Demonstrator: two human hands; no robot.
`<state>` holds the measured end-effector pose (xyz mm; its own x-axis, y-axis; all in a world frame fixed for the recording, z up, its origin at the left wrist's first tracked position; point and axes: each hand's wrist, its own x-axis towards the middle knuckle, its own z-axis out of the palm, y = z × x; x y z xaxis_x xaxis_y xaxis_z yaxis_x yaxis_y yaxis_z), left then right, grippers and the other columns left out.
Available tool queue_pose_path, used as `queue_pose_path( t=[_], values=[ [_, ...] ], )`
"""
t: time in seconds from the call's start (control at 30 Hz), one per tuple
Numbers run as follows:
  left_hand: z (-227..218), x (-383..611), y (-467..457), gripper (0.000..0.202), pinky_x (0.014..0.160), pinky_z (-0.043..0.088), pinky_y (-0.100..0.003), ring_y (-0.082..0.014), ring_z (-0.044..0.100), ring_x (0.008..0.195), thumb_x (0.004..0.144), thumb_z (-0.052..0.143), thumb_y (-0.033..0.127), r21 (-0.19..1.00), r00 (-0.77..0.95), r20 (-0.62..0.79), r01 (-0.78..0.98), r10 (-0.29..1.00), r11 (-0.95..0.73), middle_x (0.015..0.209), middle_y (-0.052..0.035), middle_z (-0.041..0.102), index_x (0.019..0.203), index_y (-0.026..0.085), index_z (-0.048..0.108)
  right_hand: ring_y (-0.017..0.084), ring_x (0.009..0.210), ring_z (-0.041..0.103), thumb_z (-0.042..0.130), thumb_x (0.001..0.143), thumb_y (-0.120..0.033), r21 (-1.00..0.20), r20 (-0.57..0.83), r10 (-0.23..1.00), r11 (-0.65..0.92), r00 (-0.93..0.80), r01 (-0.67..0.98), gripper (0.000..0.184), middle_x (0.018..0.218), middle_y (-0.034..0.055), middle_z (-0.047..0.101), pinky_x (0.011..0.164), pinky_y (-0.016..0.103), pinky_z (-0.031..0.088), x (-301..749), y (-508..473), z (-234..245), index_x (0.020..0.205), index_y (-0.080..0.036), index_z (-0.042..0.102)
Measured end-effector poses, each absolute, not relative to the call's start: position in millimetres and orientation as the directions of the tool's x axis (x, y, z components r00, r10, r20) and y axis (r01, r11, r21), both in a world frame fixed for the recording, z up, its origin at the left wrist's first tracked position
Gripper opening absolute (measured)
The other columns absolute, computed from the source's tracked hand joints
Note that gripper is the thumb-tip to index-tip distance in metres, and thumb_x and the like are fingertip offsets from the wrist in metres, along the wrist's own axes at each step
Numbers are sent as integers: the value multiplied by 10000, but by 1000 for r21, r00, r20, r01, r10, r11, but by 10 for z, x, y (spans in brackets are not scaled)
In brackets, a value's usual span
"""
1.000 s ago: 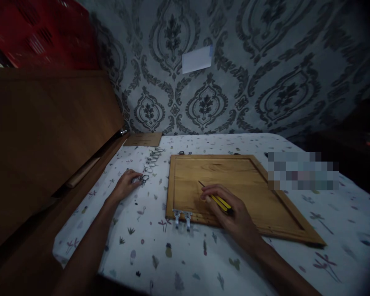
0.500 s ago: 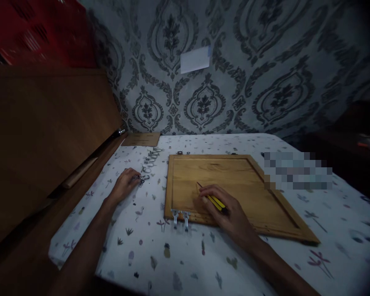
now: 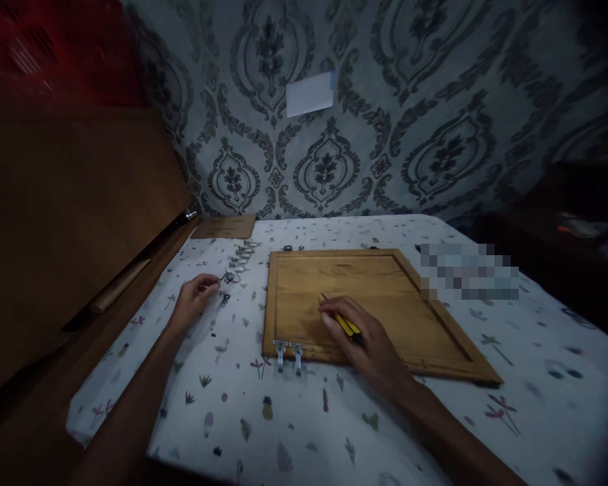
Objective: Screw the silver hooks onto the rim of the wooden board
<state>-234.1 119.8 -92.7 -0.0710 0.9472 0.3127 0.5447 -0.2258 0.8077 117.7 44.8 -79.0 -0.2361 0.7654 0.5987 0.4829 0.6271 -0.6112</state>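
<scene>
My left hand (image 3: 195, 300) is over the cloth left of the board, thumb and fingers pinched on a small metal ring piece (image 3: 228, 277). Just below it a small dark metal part (image 3: 224, 298) lies on the cloth. My right hand (image 3: 367, 337) grips a screwdriver (image 3: 345, 325) with a yellow and black handle, its thin reddish shaft pointing up and left over the framed wooden panel (image 3: 355, 277). Two silver metal clips (image 3: 288, 358) sit side by side on the panel's near left edge, their ends hanging over it.
A row of metal rings (image 3: 243, 255) runs toward a brown cardboard piece (image 3: 223, 227) at the back left. The patterned white tablecloth (image 3: 263, 432) covers the table. A wooden cabinet (image 3: 81, 202) flanks the left side. A blurred-out item (image 3: 469, 273) lies right of the panel.
My left hand has lifted the small metal ring piece from the cloth, and a dark part stays behind there. My right hand still holds the screwdriver over the panel. The view has shifted slightly.
</scene>
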Motion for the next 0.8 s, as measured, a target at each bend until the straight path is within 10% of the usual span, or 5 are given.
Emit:
queue_pose_path(
  t=[0.37,0.8],
  values=[
    [-725,-1864,981,577,672,522,-286,-186,645,720,559,857,620,961,2,82,263,997,-80,835,-81,745,876,151,744,205,959,661,475,1028,-346,-536,565,782,590,-262,604,200,1025,84,658,831,334,547,1277,464,-792,1080,-206,609],
    [-511,-1195,654,421,737,563,-299,-216,688,804,635,851,511,976,313,-32,214,949,-38,853,-74,749,852,163,756,293,1166,575,478,1001,-198,-310,626,701,625,-341,716,268,1248,167,639,971,474,481,1321,319,-846,1249,-170,576]
  ],
)
